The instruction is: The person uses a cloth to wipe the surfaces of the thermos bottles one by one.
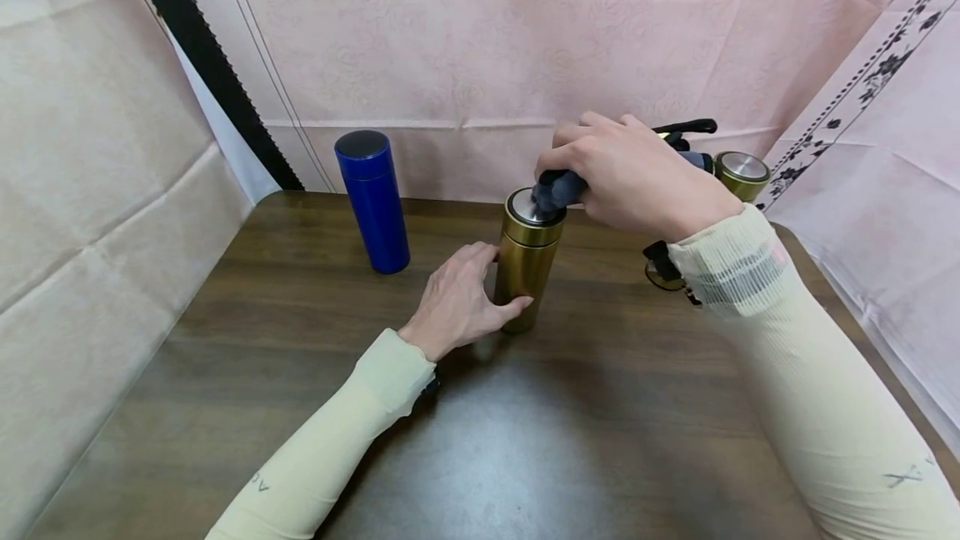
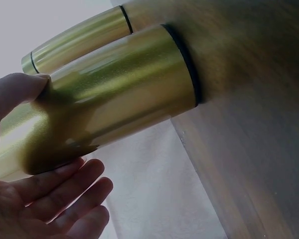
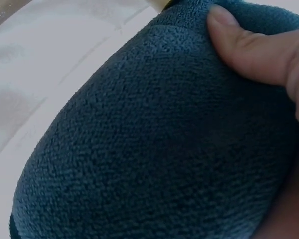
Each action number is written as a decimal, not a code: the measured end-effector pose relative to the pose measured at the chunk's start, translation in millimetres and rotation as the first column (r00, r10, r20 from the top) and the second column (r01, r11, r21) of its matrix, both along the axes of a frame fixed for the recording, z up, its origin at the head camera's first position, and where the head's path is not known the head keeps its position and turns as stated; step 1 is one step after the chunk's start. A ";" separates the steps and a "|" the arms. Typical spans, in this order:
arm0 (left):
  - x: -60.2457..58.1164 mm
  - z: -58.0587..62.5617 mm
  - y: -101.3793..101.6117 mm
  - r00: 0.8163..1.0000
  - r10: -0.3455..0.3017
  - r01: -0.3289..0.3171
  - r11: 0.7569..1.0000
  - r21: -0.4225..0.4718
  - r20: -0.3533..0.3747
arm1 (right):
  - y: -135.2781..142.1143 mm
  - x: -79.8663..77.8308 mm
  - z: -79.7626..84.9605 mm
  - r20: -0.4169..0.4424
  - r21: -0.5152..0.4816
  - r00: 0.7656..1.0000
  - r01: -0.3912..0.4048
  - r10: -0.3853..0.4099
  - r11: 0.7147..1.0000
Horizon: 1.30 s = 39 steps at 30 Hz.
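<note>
A gold thermos (image 1: 523, 269) with a steel-topped lid (image 1: 522, 205) stands upright on the table. My left hand (image 1: 461, 300) steadies it low on the body, thumb on the near side and fingers on the far side. In the left wrist view the thumb and fingertips meet the shiny gold wall (image 2: 134, 74). My right hand (image 1: 633, 177) grips a bunched dark blue-grey cloth (image 1: 555, 192) against the lid's top. Most of the right wrist view is filled by the cloth's fuzzy weave (image 3: 139, 124), pinched under the thumb.
A blue thermos (image 1: 377, 211) with a dark top stands back left on the wooden table (image 1: 315, 357). Another gold thermos (image 1: 742, 173) is at the back right, partly hidden, beside a black-handled item (image 1: 690, 126) behind my right hand. Pink-white cloth walls (image 1: 465, 57) enclose the table.
</note>
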<state>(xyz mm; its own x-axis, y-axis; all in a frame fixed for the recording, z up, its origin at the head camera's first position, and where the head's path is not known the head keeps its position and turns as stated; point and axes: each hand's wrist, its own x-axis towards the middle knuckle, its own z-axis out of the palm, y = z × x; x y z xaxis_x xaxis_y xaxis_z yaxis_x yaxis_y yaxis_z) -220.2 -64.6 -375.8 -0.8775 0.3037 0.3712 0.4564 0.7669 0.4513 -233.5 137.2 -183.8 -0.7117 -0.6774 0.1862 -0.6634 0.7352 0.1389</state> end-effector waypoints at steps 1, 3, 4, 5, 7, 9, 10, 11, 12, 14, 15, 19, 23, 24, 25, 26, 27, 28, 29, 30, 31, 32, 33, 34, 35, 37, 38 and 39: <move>0.0 0.3 0.0 1.000 0.000 0.000 1.000 -0.001 0.001 | 1.1 1.3 -0.3 -0.011 0.000 1.000 -0.010 0.010 1.000; 0.2 0.7 -0.1 1.000 -0.001 0.001 1.000 -0.002 0.007 | 2.4 4.4 -1.3 -0.031 0.001 0.999 -0.030 0.030 1.000; 0.2 0.8 -0.1 1.000 -0.002 0.002 1.000 0.000 0.011 | 2.5 6.1 -2.1 -0.045 0.006 0.998 -0.038 0.039 0.999; 0.2 1.0 0.0 1.000 -0.003 0.003 1.000 -0.001 0.014 | 2.6 7.9 -3.0 -0.059 0.011 0.997 -0.046 0.046 0.999; 0.6 1.2 0.4 1.000 -0.007 0.007 1.000 0.000 0.019 | 2.1 11.9 -4.5 -0.080 0.024 0.995 -0.050 0.052 0.998; 1.0 1.5 1.1 1.000 -0.011 0.011 1.000 0.003 0.025 | 1.4 14.9 -5.6 -0.090 0.033 0.994 -0.055 0.058 0.998; 1.0 1.7 1.2 1.000 -0.013 0.013 1.000 0.005 0.025 | 0.8 15.7 -5.8 -0.093 0.037 0.994 -0.060 0.063 0.998; 1.2 2.0 1.3 1.000 -0.015 0.014 1.000 0.006 0.026 | 0.3 16.1 -6.1 -0.095 0.036 0.993 -0.065 0.068 0.997; 1.2 2.1 1.3 1.000 -0.016 0.015 1.000 0.008 0.027 | -0.2 16.3 -6.2 -0.094 0.035 0.993 -0.068 0.071 0.997; 0.9 2.1 1.1 0.999 -0.017 0.017 1.000 0.013 0.028 | -1.2 15.3 -6.8 -0.094 0.028 0.992 -0.083 0.085 0.996; 0.5 1.9 1.0 1.000 -0.019 0.018 1.000 0.014 0.025 | -1.6 14.9 -7.2 -0.095 0.025 0.991 -0.089 0.091 0.996; -0.2 1.0 1.4 1.000 -0.028 0.028 1.000 0.011 0.013 | -5.9 13.8 -7.9 -0.103 0.022 0.988 -0.115 0.117 0.993; 0.2 0.8 1.0 0.999 -0.031 0.031 1.000 0.007 0.011 | -13.6 12.1 -7.6 -0.098 0.012 0.987 -0.129 0.130 0.992; 0.2 0.8 0.8 0.999 -0.031 0.031 0.999 0.008 0.013 | -15.6 11.4 -7.2 -0.091 0.008 0.988 -0.127 0.128 0.992; -0.1 0.8 0.7 0.999 -0.034 0.034 0.999 0.009 0.015 | -17.1 10.6 -7.1 -0.083 0.002 0.989 -0.123 0.123 0.992; -0.5 0.9 0.6 0.999 -0.036 0.036 0.999 0.009 0.018 | -18.5 9.7 -6.9 -0.074 -0.003 0.990 -0.117 0.117 0.993; -1.0 1.1 0.6 0.999 -0.041 0.040 0.999 0.012 0.019 | -19.4 8.8 -6.6 -0.065 -0.005 0.992 -0.111 0.110 0.994; -1.4 1.4 0.7 0.999 -0.045 0.045 0.999 0.012 0.020 | -20.2 8.1 -6.3 -0.056 -0.006 0.993 -0.104 0.104 0.995; -2.0 1.7 0.7 0.999 -0.047 0.047 0.999 0.011 0.019 | -20.8 7.4 -5.9 -0.048 -0.008 0.994 -0.099 0.099 0.995; -2.3 2.2 0.8 0.999 -0.047 0.047 0.999 0.010 0.018 | -21.1 6.7 -5.5 -0.041 -0.010 0.995 -0.095 0.095 0.995; -2.7 2.5 0.8 0.999 -0.046 0.046 0.999 0.008 0.016 | -21.4 6.0 -5.3 -0.035 -0.011 0.995 -0.092 0.092 0.996; -2.9 2.9 1.0 0.999 -0.043 0.043 0.999 0.005 0.011 | -21.7 5.3 -5.0 -0.030 -0.012 0.995 -0.091 0.091 0.996; -3.0 3.1 1.2 0.999 -0.038 0.038 0.999 0.004 0.006 | -22.1 4.5 -4.7 -0.028 -0.015 0.995 -0.092 0.092 0.996; -2.9 3.1 1.5 1.000 -0.031 0.031 1.000 0.002 0.001 | -22.4 3.8 -4.6 -0.023 -0.020 0.995 -0.095 0.094 0.995; -2.5 3.0 1.9 1.000 -0.024 0.024 1.000 0.004 -0.001 | -22.7 3.1 -4.5 -0.021 -0.022 0.995 -0.097 0.096 0.995; -1.5 2.0 3.2 1.000 -0.013 0.013 1.000 0.024 0.004 | -22.7 2.2 -4.7 -0.016 -0.025 0.995 -0.098 0.098 0.995; -1.2 1.3 4.1 1.000 -0.009 0.008 0.999 0.037 0.006 | -22.5 2.1 -4.9 -0.014 -0.026 0.995 -0.099 0.099 0.995; -0.7 0.7 5.1 1.000 -0.005 0.005 0.999 0.051 0.007 | -22.1 2.1 -5.1 -0.012 -0.027 0.995 -0.099 0.099 0.995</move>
<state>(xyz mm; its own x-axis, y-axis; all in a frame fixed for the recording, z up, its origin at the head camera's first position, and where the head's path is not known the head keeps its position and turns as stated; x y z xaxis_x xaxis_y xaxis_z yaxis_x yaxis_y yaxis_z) -220.9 -59.5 -375.1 -0.8787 0.2886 0.3803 0.4567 0.7405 0.4931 -231.4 115.0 -189.0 -0.6390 -0.7391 0.2133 -0.7319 0.6694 0.1269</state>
